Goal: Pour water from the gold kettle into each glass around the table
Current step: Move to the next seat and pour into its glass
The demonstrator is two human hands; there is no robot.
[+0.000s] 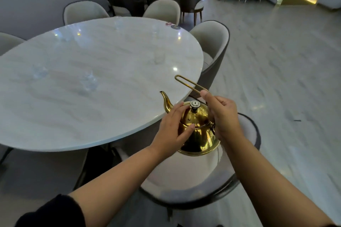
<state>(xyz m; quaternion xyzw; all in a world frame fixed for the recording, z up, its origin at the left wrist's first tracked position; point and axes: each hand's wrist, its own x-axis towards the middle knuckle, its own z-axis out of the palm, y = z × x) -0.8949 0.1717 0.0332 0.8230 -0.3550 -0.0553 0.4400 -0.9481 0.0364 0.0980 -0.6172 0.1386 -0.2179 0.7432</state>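
Both forearms reach in from the bottom, a dark sleeve (55, 212) on the left one. Left hand (172, 127) lies flat against the side of the gold kettle (198, 131), fingers spread, steadying it. Right hand (221, 114) pinches the thin wire handle (188, 84), which sticks up and away. Kettle's shiny, curved spout (166, 101) pointing toward the surface (92, 79), dark-stemmed knob (194, 105) on the lid. It sits between both hands, above a chair seat (184, 175). Blurry clear glasses (90, 81) stand well beyond the hands.
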